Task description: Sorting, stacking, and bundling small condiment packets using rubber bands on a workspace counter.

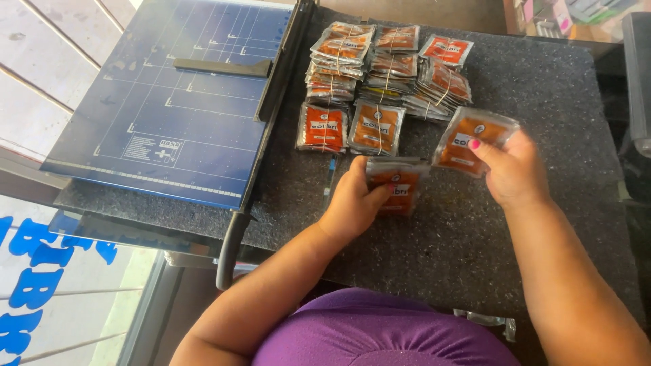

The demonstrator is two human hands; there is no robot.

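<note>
Left hand (352, 203) gripped a packet stack (395, 184); right hand (512, 166) pinched one packet (468, 139). Glossy packets could slide loose, spilling the unbound stack.

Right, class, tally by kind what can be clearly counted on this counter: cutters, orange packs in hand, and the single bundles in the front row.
Paper cutter: 1
Orange packs in hand: 2, the left-hand pack in the left hand, the right-hand pack in the right hand
Front-row bundles: 2, left bundle, right bundle
Total: 5
The heap behind is too stacked to count.
</note>
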